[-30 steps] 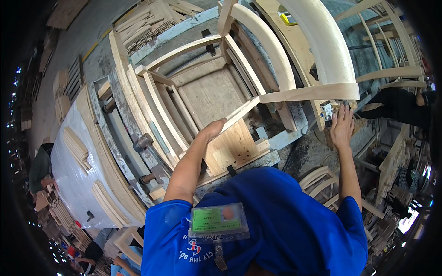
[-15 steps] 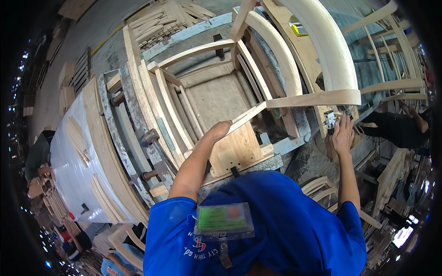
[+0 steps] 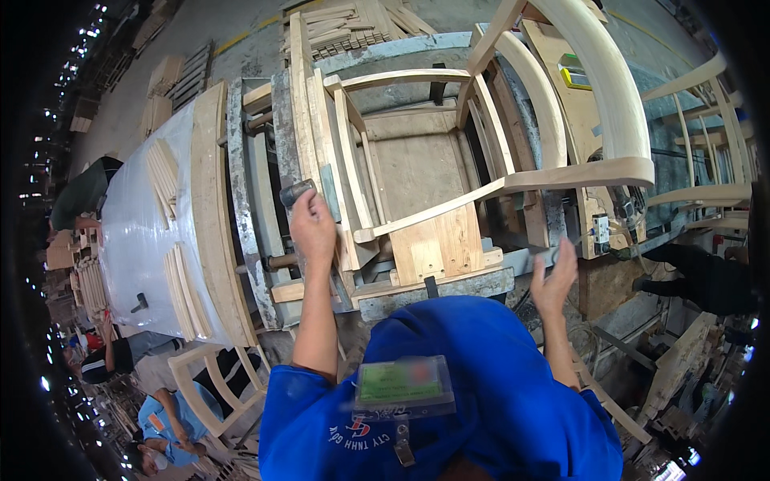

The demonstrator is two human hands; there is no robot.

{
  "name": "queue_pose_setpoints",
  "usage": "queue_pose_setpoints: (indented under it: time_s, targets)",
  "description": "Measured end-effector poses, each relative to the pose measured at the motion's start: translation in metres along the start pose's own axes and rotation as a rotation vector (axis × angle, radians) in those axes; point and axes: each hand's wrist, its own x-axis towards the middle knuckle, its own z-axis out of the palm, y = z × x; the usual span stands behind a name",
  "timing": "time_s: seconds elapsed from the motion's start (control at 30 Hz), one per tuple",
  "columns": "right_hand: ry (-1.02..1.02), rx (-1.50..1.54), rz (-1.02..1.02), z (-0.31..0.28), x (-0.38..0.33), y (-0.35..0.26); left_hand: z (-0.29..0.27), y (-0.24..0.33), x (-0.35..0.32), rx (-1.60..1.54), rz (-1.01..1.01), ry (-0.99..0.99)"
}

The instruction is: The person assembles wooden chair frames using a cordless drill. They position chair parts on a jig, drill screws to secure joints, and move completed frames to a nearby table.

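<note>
A pale wooden chair frame (image 3: 425,215) lies in a metal-railed clamping bench, its curved backrest (image 3: 597,80) rising at the right. My left hand (image 3: 313,228) is at the left rail with its fingers curled at a dark, round-headed mallet (image 3: 297,192). The mallet's handle is hidden by the hand. My right hand (image 3: 555,276) hangs open above the bench's near right corner, slightly blurred and holding nothing. A wooden block plate (image 3: 437,244) sits under the frame's near rail.
A plastic-covered table (image 3: 136,240) at the left carries curved slats (image 3: 184,293) and another mallet (image 3: 140,302). A pneumatic valve (image 3: 600,228) is mounted at the right. Chair frames (image 3: 698,144) stand beyond it. Co-workers are at the lower left (image 3: 172,421) and right (image 3: 698,276).
My left hand has left the chair's near rail and reached left to the mallet. My right hand has come away from the valve, back toward my body. The view has shifted left.
</note>
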Motion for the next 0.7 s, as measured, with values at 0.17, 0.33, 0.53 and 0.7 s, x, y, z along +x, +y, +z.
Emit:
queue_pose_setpoints:
  time_s: [0.17,0.33,0.53,0.7]
  targets:
    - [-0.107,0.197,0.105,0.015,-0.058,-0.008,-0.015,-0.065,-0.016,0.285,-0.131,0.017]
    - [-0.114,0.260,0.832,0.028,-0.126,0.055,0.001,-0.068,-0.026,0.492,-0.101,-0.062]
    - [0.089,1.026,1.745,0.033,-0.246,0.096,0.008,-0.045,-0.037,0.472,-0.077,-0.079]
    - [-0.203,1.008,1.759,0.078,-0.332,0.064,-0.001,-0.048,-0.043,0.489,-0.039,-0.030]
